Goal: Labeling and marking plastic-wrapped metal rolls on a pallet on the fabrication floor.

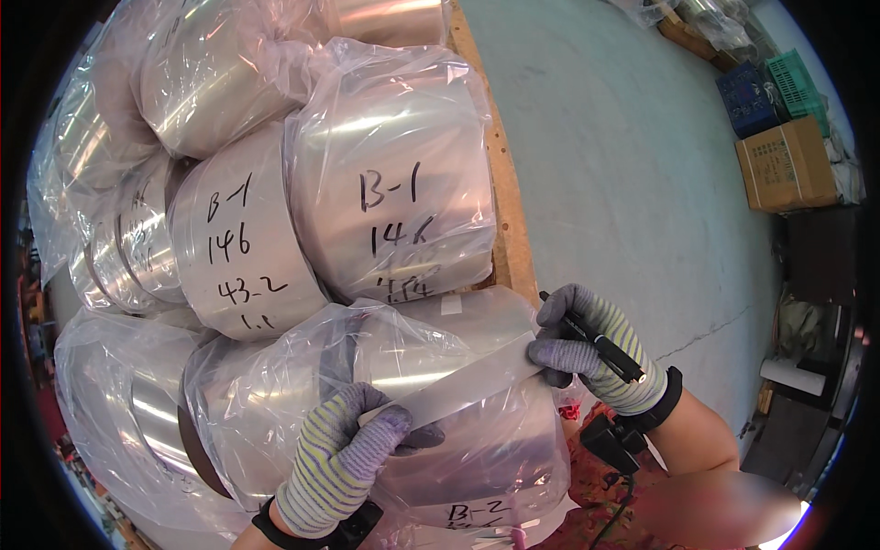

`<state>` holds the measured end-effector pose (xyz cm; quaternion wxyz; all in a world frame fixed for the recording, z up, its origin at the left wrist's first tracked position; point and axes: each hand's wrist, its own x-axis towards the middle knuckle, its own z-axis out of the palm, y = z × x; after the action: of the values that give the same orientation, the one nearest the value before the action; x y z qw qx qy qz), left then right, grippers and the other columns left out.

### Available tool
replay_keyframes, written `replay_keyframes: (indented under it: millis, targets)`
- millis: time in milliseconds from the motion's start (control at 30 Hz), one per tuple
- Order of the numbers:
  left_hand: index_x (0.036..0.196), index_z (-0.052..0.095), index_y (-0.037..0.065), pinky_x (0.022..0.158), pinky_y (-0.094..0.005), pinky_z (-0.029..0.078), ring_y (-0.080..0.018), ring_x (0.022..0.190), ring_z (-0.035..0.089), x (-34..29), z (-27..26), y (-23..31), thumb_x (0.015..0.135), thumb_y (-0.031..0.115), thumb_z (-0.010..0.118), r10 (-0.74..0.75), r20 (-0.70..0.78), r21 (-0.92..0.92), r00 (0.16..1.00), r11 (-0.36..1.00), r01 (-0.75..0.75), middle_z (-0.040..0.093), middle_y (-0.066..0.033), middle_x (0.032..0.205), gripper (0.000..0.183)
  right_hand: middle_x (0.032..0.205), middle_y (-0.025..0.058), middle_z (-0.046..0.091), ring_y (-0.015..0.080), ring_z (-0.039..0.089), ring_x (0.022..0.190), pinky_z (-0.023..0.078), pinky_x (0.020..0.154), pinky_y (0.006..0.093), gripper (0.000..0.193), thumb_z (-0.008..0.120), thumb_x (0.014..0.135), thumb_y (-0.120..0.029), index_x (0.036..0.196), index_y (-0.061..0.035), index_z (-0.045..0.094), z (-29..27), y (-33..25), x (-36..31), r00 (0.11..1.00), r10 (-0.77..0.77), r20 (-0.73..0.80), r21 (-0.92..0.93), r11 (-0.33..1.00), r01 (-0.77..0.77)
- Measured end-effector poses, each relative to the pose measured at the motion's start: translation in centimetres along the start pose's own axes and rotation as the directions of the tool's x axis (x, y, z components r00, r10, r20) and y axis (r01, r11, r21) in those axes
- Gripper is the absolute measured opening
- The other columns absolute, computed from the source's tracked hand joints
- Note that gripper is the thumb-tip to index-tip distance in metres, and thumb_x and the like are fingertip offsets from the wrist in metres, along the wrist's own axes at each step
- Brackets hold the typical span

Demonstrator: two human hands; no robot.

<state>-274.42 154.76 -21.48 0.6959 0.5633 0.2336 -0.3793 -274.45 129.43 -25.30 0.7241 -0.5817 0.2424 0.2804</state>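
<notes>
A pale, translucent strip that looks like tape (463,380) is stretched slantwise between my hands. My left hand (341,454), in a striped grey and yellow-green glove, pinches its lower left end. The upper right end is gripped between thumb and fingers of my right hand (596,348), gloved alike. A black marker pen (605,346) also lies in the right hand, slanting across the fingers. Just below the strip is a shiny metal coil (495,458) wrapped in clear plastic film, with black handwriting near its lower edge. Whether the strip touches the film I cannot tell.
Several more film-wrapped metal coils, one a large marked coil (394,156), crowd the left side. A wooden board edge (513,220) runs along them. Beyond the grey floor (623,156) stand a cardboard box (786,165), a blue crate (750,99) and a green basket (796,78).
</notes>
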Motion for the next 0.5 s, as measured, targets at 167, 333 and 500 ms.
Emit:
replay_keyframes:
  millis: [167, 333, 500]
  targets:
    - [0.094, 0.052, -0.01, 0.08, -0.0321, 0.051, -0.0237, 0.086, 0.064, -0.04, 0.18, 0.07, 0.086, 0.011, 0.054, -0.022, -0.018, -0.015, 1.0, 1.0, 0.022, 0.062, -0.0194, 0.09, 0.022, 0.073, 0.0049, 0.057, 0.0108, 0.055, 0.059, 0.044, 0.053, 0.0236, 0.027, 0.067, 0.076, -0.001, 0.095, -0.0027, 0.048, -0.07, 0.15, -0.1, 1.0, -0.004, 0.001, 0.012, 1.0, 0.004]
    - [0.094, 0.052, -0.01, 0.079, -0.0321, 0.052, -0.0246, 0.085, 0.064, -0.08, 0.01, 0.06, 0.086, 0.01, 0.054, -0.021, -0.007, -0.004, 1.0, 1.0, 0.021, 0.062, -0.02, 0.091, 0.022, 0.072, 0.0045, 0.057, 0.011, 0.054, 0.058, 0.044, 0.053, 0.0239, 0.026, 0.067, 0.076, -0.001, 0.094, -0.0031, 0.049, 0.04, 0.05, -0.31, 1.0, 0.003, -0.009, 0.027, 1.0, -0.003]
    - [0.095, 0.052, -0.01, 0.079, -0.032, 0.052, -0.0251, 0.085, 0.064, 0.03, 0.01, -0.12, 0.086, 0.01, 0.054, -0.014, -0.005, -0.021, 1.0, 1.0, 0.014, 0.062, -0.0203, 0.092, 0.022, 0.071, 0.0037, 0.056, 0.0105, 0.054, 0.057, 0.043, 0.052, 0.0238, 0.026, 0.067, 0.076, -0.002, 0.095, -0.0031, 0.049, -0.21, 0.4, -0.37, 1.0, -0.005, 0.013, 0.011, 1.0, 0.005]
